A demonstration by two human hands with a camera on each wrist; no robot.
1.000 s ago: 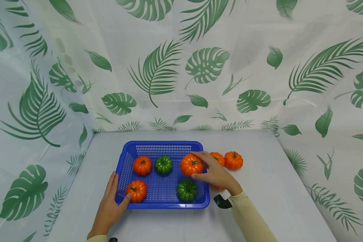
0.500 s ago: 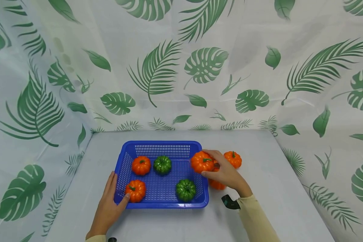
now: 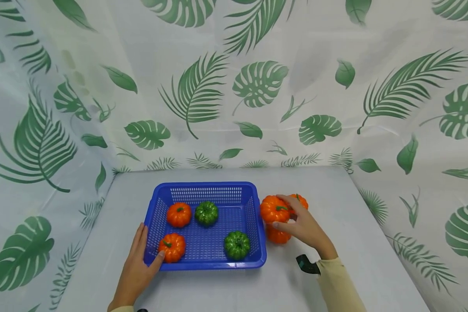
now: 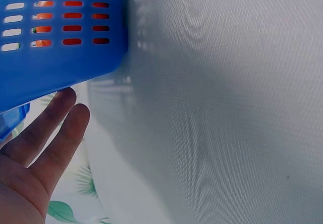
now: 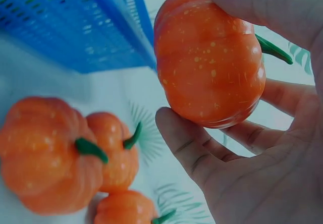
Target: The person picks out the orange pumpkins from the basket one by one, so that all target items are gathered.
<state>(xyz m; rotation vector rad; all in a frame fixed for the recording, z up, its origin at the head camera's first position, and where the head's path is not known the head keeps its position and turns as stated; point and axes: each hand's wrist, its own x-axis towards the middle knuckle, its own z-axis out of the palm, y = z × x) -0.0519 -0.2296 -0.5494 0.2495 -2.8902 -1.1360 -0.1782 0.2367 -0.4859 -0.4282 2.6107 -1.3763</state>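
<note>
My right hand holds an orange toy pumpkin with a green stem, thumb and fingers on opposite sides. In the right wrist view this pumpkin is up above other pumpkins, beside the basket's wall. The blue plastic basket contains two orange pumpkins on its left and two dark green ones. At its front left corner, my left hand grips the rim, thumb over the edge by the front orange pumpkin. The left wrist view shows two extended fingers against the outer wall.
Right of the basket, orange pumpkins rest on the white table: one in front, another behind the right hand. The right wrist view shows three there, close together. A leaf-patterned white sheet rises behind and at the sides.
My right hand has carried the orange pumpkin rightward from over the basket's inside to beyond its right rim. The left hand stays at the basket's corner.
</note>
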